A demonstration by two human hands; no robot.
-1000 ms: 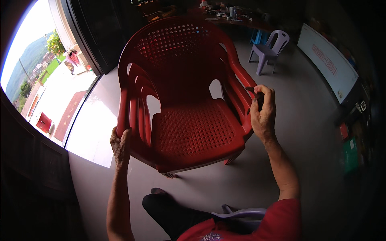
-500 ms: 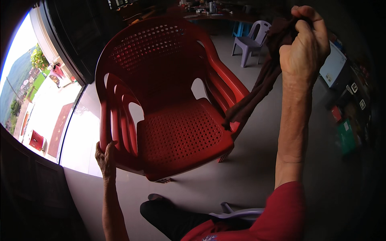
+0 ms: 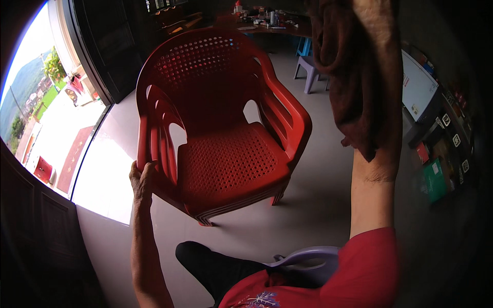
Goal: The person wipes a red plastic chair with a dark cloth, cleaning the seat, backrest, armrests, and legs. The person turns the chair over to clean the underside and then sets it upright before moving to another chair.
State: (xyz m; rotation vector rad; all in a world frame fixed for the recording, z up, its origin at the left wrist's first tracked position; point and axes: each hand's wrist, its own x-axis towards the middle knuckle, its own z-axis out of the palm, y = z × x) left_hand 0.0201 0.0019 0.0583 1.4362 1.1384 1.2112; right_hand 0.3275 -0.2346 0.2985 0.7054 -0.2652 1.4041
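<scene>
Since the earlier frame, my right hand (image 3: pixel 371 15) has risen to the top edge, closed on the dark brown cloth (image 3: pixel 359 82) hanging before my forearm, while my left hand (image 3: pixel 143 179) grips the left armrest of the stacked red chairs (image 3: pixel 221 133). Risk: the one-handed hold could tip the stack, and the cloth blocks my view rightward. A lilac stool (image 3: pixel 307 65) and cluttered table (image 3: pixel 267 23) stand behind.

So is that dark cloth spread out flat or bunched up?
Bunched: the dark cloth hangs in loose folds from the raised right hand.
</scene>
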